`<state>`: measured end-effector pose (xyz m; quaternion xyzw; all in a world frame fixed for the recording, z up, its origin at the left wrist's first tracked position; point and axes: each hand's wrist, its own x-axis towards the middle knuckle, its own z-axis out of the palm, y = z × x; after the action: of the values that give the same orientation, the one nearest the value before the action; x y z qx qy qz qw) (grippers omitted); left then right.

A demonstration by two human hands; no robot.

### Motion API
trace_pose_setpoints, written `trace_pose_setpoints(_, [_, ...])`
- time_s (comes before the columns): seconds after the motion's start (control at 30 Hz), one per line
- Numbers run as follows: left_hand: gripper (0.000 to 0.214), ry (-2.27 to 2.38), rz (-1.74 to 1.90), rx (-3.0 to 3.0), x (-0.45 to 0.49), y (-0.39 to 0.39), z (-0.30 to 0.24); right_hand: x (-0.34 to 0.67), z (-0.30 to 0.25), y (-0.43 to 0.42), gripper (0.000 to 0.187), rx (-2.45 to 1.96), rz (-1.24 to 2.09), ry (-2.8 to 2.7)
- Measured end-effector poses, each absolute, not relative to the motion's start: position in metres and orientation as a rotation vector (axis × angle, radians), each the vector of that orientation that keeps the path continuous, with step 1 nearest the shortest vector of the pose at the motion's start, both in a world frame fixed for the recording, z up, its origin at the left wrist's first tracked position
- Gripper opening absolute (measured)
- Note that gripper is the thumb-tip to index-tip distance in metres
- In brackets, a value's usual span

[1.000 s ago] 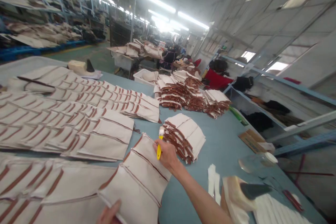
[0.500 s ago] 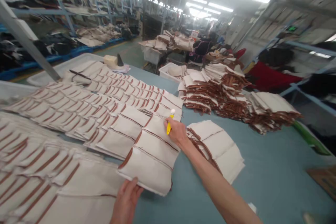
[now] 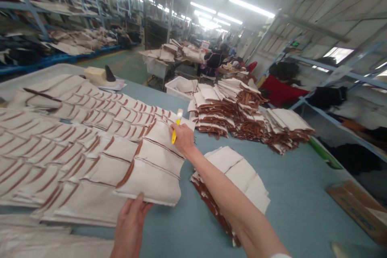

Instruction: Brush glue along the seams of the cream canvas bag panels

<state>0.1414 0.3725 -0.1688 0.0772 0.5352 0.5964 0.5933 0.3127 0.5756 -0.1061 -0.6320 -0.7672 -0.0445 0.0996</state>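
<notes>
My right hand (image 3: pixel 183 138) is closed round the yellow handle of a small brush (image 3: pixel 175 128), its pale bristle end pointing up and away. Under that hand lies a cream fabric panel (image 3: pixel 157 171) with brown edging and dark seams across it. My left hand (image 3: pixel 132 215) grips the panel's near edge, thumb on top and fingers beneath. Rows of overlapping cream panels (image 3: pixel 69 137) with brown edges spread to the left. Beside my right forearm sits a fanned stack of cream pieces (image 3: pixel 238 169), partly hidden by the arm.
Tall stacks of cream and brown pieces (image 3: pixel 223 107) stand at the back right of the blue-green table (image 3: pixel 290 193). A yellowish block (image 3: pixel 95 75) and a black cone (image 3: pixel 109 73) are at the far left. A cardboard box (image 3: pixel 358 209) lies at right. Someone sits beyond the table.
The view has swung to the right, so everything appears further left. My right hand has shifted with the brush toward the panel's far end. My left hand still holds the near edge.
</notes>
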Motion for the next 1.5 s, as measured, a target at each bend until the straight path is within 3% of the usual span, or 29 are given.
trace_pose_setpoints(0.43, [0.055,1.117,1.257,0.21,0.243,0.481,-0.241,0.407,-0.109,0.675,0.037,-2.179,-0.328,-2.361])
trace_pose_setpoints(0.77, [0.017,1.132,1.122,0.251,0.261,0.532,-0.271,0.412,-0.142,0.717,0.039,-2.132,-0.33,-2.468])
trace_pose_setpoints(1.03, [0.017,1.158,1.076,0.223,0.259,0.558,-0.285,0.412,-0.161,0.729,0.04,-2.152,-0.309,-2.425])
trace_pose_setpoints(1.27, [0.02,1.176,1.008,0.233,0.251,0.563,-0.283,0.403,-0.15,0.697,0.033,-1.994,-0.252,-2.488])
trace_pose_setpoints(1.5, [0.021,1.202,0.788,0.276,0.249,0.5,-0.267,0.456,-0.108,0.58,0.035,-2.021,-0.185,-2.391])
